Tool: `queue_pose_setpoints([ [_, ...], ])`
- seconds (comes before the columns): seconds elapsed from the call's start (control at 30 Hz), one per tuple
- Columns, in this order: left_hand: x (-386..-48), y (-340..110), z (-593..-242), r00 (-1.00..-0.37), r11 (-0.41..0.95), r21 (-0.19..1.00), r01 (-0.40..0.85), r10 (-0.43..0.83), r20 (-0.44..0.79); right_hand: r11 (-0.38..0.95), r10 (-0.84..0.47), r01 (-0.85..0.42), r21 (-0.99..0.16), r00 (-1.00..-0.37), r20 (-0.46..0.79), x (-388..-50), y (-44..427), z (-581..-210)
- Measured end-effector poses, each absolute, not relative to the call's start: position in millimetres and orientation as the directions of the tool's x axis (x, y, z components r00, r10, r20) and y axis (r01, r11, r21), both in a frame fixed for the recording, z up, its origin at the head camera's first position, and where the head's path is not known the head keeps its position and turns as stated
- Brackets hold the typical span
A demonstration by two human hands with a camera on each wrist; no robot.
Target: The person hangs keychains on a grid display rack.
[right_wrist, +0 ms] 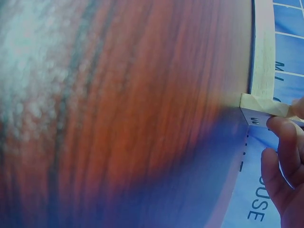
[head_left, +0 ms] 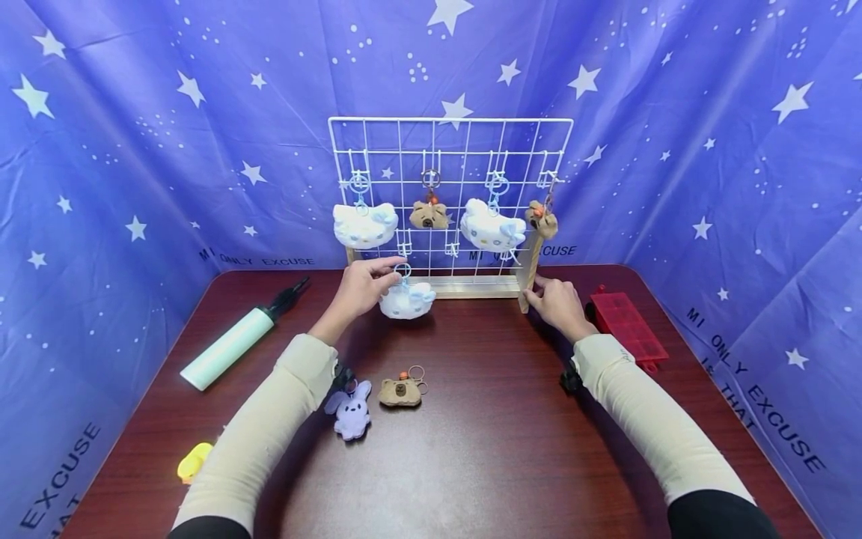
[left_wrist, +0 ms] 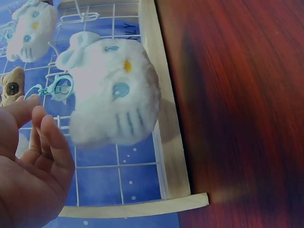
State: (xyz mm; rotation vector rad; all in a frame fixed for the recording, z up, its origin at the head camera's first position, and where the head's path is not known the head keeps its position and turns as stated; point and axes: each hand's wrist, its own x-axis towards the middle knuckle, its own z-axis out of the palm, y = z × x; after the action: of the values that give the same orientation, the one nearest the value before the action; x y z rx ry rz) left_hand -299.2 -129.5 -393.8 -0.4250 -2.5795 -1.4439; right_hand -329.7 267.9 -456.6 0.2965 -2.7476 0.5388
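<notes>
Head view, left hand [head_left: 361, 288]: fingers pinched together on the blue ring [head_left: 402, 271] of a white cat keychain [head_left: 407, 303], in front of the rack's [head_left: 478, 287] lower part.
Head view, right hand [head_left: 559, 303]: grips the rack's wooden foot [head_left: 524, 303] on the counter [head_left: 485, 449].
Left wrist, cat keychain: beside the fingertips, before the wire grid [left_wrist: 118, 166].
Right wrist, wooden foot: pinched between thumb and fingers.

Fluffy cat charm [head_left: 407, 302]; matt wooden rack base [head_left: 481, 287]; glossy wood-grain table [head_left: 498, 419].
</notes>
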Motion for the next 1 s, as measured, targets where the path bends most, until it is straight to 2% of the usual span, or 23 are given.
queue_pose_setpoints([
  [0.43,-307,-125,-393,-0.962,0.457,0.847,0.272,0.101,0.254,0.907,-0.140,-0.264,-0.327,-0.924,0.356,-330,268,-456],
  [1.0,-315,-121,-397,-0.960,0.475,0.835,0.276,0.094,0.264,0.906,-0.144,-0.266,-0.328,-0.925,0.351,-330,268,-456],
])
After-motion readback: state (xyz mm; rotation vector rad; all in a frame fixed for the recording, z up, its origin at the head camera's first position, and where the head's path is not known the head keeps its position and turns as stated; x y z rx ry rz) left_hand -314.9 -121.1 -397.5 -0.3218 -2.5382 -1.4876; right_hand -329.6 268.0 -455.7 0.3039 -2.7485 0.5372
